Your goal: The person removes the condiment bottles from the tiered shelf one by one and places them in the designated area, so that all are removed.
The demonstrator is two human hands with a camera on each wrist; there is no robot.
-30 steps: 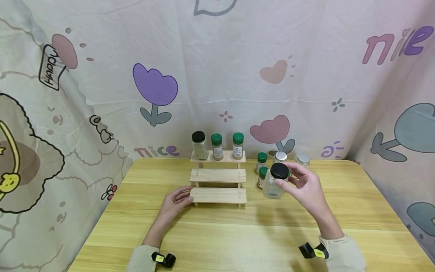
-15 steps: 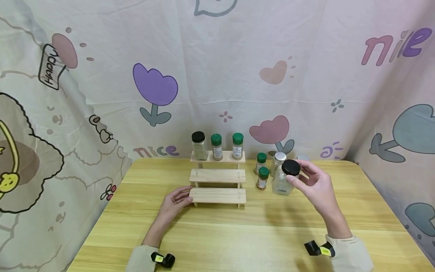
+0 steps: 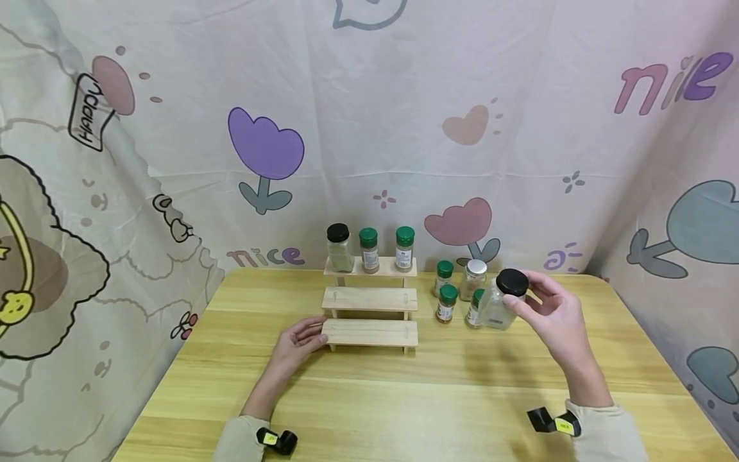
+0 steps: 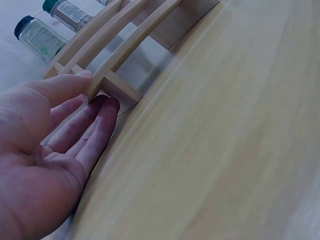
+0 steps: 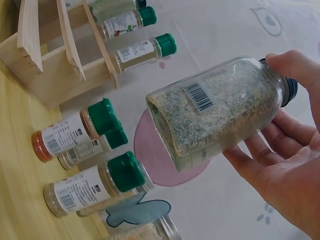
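My right hand (image 3: 557, 321) grips a square clear glass jar (image 3: 496, 309) near its black lid, tilted and held above the table. In the right wrist view, pale flakes fill this spice jar (image 5: 215, 110), and a barcode label shows. My left hand (image 3: 296, 345) pinches the left end of the lowest step of a three-step wooden rack (image 3: 369, 332); the left wrist view has the thumb (image 4: 65, 89) on top and the fingertips beneath. Along the rack's top step stand a black-lidded jar (image 3: 339, 251) and two green-lidded spice jars (image 3: 405, 255).
Right of the rack, three small green-lidded jars (image 3: 446, 305) and a silver-lidded jar (image 3: 473, 281) stand grouped on the wooden table (image 3: 369, 398). The held jar overlaps one of them in the head view. A printed cloth (image 3: 369, 128) hangs directly behind the table.
My right hand has carried the black-lidded jar to the right, uncovering small green-lidded jars. A second silver-lidded jar is now hidden behind it. My left hand stays at the rack.
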